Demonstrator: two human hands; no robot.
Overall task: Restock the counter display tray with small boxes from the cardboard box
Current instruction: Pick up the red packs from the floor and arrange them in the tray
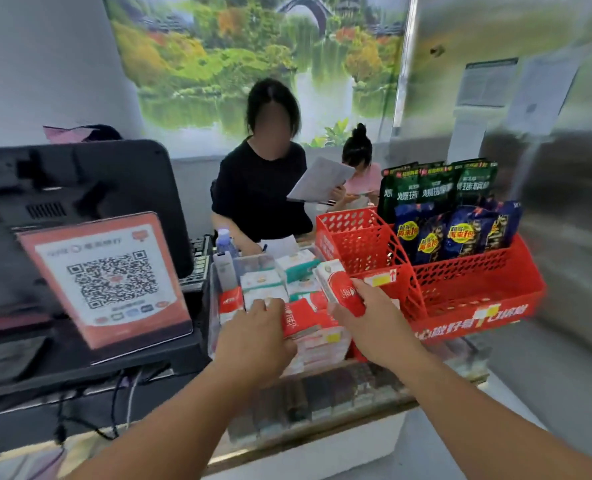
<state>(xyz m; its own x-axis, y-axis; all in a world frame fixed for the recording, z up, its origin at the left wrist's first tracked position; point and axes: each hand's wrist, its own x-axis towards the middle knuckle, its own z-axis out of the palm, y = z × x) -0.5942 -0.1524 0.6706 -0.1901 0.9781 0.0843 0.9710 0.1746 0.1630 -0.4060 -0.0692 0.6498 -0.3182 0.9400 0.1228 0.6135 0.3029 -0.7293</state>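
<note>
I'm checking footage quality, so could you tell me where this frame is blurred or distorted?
Head view: right wall is smeared by motion blur; wide-angle bends the edges; right hand and its red box stay fairly sharp; left hand slightly soft.

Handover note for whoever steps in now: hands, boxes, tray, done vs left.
Right hand grips one red and white small box, held up over the clear display tray.
Left hand holds a red box at the tray's front stack.
Tray sits on the counter between the QR code sign and the red basket; it already holds several rows of boxes.
The cardboard box is not in view.
Left: seat both held boxes, then fetch more if gaps remain.
</note>
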